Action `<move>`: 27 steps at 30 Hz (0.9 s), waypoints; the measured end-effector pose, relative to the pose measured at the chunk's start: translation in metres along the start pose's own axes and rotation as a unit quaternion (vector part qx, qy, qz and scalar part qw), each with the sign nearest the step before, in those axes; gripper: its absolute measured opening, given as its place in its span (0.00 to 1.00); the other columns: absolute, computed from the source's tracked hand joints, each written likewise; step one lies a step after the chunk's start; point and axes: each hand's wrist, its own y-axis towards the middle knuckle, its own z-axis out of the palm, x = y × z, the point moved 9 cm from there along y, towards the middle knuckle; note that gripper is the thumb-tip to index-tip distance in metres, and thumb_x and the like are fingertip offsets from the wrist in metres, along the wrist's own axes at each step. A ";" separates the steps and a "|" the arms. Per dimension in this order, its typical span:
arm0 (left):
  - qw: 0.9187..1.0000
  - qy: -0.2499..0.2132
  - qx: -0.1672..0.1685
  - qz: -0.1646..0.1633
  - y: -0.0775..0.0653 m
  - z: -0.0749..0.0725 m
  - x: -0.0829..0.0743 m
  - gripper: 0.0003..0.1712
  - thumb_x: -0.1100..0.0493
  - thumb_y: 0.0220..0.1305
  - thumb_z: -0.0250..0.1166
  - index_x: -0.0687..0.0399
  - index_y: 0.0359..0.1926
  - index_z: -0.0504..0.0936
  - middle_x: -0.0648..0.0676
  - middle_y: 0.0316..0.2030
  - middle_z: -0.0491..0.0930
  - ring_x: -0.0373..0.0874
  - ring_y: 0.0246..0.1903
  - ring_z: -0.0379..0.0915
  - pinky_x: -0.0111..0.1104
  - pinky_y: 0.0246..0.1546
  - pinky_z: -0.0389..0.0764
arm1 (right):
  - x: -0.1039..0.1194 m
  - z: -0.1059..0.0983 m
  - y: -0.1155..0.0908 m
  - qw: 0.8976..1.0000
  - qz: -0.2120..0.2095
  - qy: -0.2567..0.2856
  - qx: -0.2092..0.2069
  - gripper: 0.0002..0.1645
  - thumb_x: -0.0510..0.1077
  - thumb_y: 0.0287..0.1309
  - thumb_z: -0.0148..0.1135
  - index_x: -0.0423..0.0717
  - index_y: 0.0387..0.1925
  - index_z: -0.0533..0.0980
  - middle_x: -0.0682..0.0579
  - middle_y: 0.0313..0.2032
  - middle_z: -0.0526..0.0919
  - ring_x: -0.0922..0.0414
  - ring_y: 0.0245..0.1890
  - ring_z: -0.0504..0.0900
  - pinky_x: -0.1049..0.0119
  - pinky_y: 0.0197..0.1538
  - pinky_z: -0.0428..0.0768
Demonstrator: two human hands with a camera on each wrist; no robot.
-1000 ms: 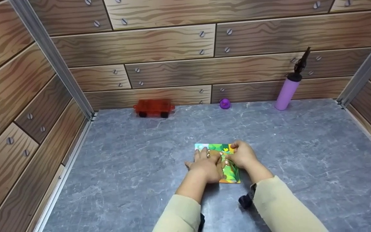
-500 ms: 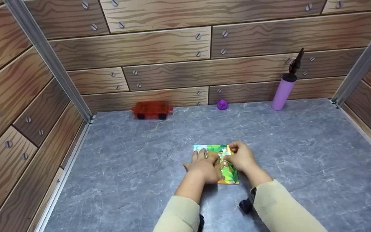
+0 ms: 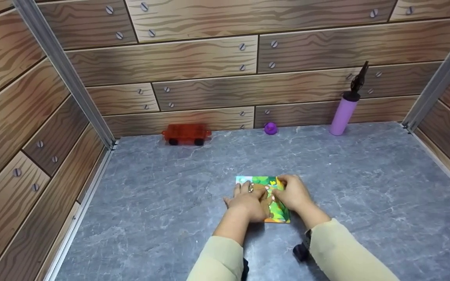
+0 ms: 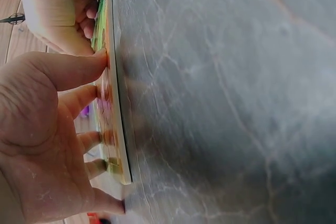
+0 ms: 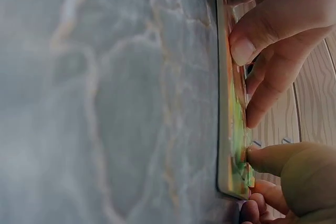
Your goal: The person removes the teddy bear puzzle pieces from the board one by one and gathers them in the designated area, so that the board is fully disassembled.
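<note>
A thin, colourful picture puzzle board (image 3: 281, 214) with a brown animal figure lies flat on the grey table. My left hand (image 3: 247, 205) rests over its left part, fingers spread; in the left wrist view the thumb and several fingertips press the board's face, while the little finger reaches the tabletop. At the far right corner my right hand (image 3: 294, 193) holds the board, its thumb on the face and its fingers curled by the edge. The right wrist view has that thumb (image 5: 262, 158) touching the picture. Whatever lies under the right fingertips is hidden.
Along the back wall stand a translucent red toy wagon (image 3: 186, 134) on black wheels, a small purple toy (image 3: 270, 128) and a purple hand pump (image 3: 343, 116) with a black nozzle. Wood-patterned walls (image 3: 205, 91) enclose the grey marbled tabletop (image 3: 162, 203).
The fingers of my right hand have curled in closer at the board's far right corner. My left hand and the board stay put; the head view has shifted slightly.
</note>
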 end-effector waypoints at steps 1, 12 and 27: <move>1.000 -0.001 0.001 -0.001 0.000 0.000 0.000 0.33 0.34 0.74 0.59 0.25 0.77 0.71 0.54 0.83 0.52 0.60 0.82 0.39 0.78 0.68 0.50 | 0.000 0.000 0.000 1.000 0.001 0.003 0.001 0.32 0.38 0.59 0.72 0.24 0.62 0.76 0.29 0.55 0.80 0.37 0.57 0.80 0.42 0.63 0.77; 1.000 -0.005 0.002 -0.006 -0.001 0.000 0.000 0.34 0.30 0.74 0.56 0.26 0.77 0.72 0.55 0.83 0.52 0.60 0.82 0.39 0.78 0.69 0.50 | -0.004 -0.002 0.005 0.999 -0.001 0.042 0.032 0.28 0.25 0.59 0.60 0.24 0.63 0.75 0.33 0.51 0.82 0.41 0.53 0.81 0.46 0.58 0.81; 1.000 0.006 -0.003 -0.009 -0.004 0.000 0.001 0.39 0.31 0.69 0.65 0.24 0.78 0.69 0.53 0.83 0.51 0.59 0.83 0.39 0.76 0.69 0.50 | -0.015 -0.028 0.015 0.999 -0.039 0.019 0.008 0.29 0.25 0.65 0.58 0.24 0.67 0.70 0.29 0.53 0.79 0.37 0.51 0.81 0.40 0.60 0.79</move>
